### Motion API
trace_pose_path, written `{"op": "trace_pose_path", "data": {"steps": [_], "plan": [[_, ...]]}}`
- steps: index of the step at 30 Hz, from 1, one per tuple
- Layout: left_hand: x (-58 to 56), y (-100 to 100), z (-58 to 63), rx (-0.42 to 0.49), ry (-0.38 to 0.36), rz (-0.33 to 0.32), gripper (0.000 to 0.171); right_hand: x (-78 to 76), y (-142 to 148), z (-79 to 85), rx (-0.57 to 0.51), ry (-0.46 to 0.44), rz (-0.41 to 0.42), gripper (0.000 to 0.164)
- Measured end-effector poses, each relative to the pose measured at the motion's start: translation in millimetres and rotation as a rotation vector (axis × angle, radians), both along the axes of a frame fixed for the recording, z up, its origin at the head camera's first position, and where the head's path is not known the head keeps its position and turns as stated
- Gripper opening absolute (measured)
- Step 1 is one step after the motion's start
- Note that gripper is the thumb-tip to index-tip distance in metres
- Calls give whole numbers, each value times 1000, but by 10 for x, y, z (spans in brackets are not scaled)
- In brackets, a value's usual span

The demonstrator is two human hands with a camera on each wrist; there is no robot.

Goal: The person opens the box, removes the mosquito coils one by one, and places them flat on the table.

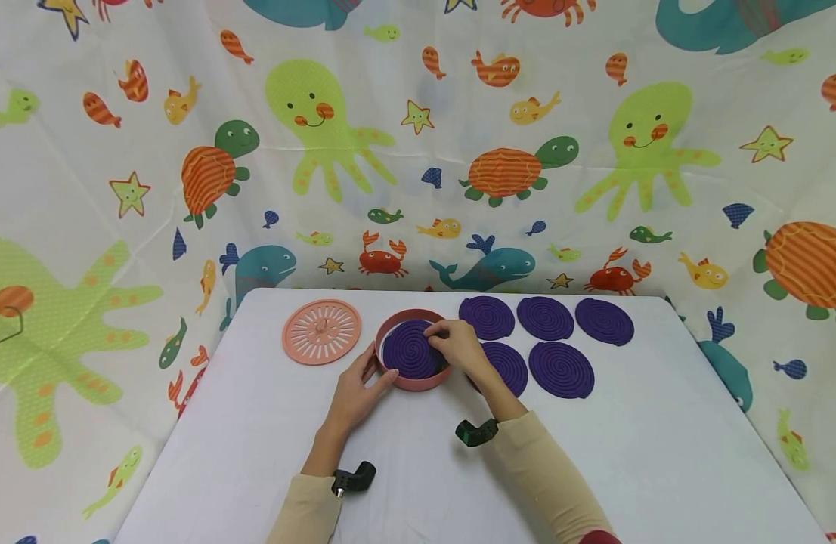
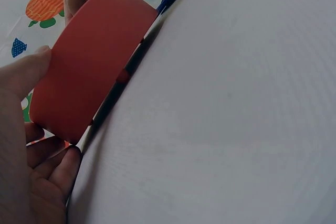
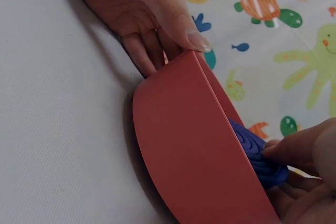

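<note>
A round salmon-pink tin (image 1: 418,384) stands at the back middle of the table. My left hand (image 1: 355,393) grips its left side, thumb up at the rim and fingers low along the wall (image 2: 97,61). With thumb and fingers my right hand (image 1: 461,347) pinches the right edge of a purple mosquito coil (image 1: 410,351). That coil lies tilted within the tin's opening, and its held edge sticks up past the rim in the right wrist view, where the tin's outer wall (image 3: 194,140) hides its lower part.
A slotted pink lid (image 1: 321,332) with a small knob lies left of the tin. To the right, several more purple coils (image 1: 561,369) lie in two rows, one (image 1: 505,368) partly behind my right forearm. A sea-animal curtain (image 1: 418,227) hangs behind the white table (image 1: 663,453).
</note>
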State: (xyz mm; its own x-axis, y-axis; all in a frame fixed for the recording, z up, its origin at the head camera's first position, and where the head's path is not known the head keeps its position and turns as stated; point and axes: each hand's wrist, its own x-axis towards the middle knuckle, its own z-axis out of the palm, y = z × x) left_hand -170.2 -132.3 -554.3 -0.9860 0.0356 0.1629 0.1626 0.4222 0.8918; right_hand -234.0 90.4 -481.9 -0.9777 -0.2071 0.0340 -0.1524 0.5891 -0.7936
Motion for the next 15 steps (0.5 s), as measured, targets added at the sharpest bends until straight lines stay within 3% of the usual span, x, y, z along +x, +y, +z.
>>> {"op": "trace_pose_path", "data": {"steps": [15], "plan": [[-2, 0, -9, 0, 2, 0, 85, 31, 18, -14, -38, 9, -19, 14]]}}
